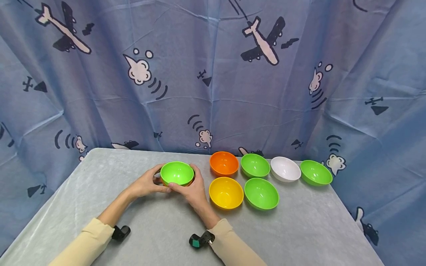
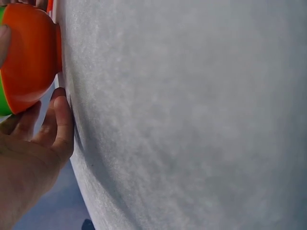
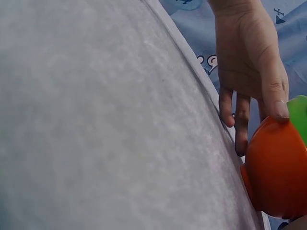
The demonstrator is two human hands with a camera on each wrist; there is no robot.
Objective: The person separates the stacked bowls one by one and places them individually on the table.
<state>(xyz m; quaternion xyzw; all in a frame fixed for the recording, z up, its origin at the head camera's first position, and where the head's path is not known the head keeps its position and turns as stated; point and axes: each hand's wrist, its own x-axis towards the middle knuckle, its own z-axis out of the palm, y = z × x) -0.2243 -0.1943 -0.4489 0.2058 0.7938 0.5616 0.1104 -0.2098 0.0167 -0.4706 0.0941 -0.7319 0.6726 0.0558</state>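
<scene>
Nearest the lens, cream sleeves with dark wrist cameras, resting on a pale grey table backed by a blue curtain printed with planes and clouds. Left hand and right hand cupped from either side, fingers curled round a green bowl nested in an orange bowl, mouth up, foot on the cloth, left of centre. Further right, spare bowls in two rows, all upright.
</scene>
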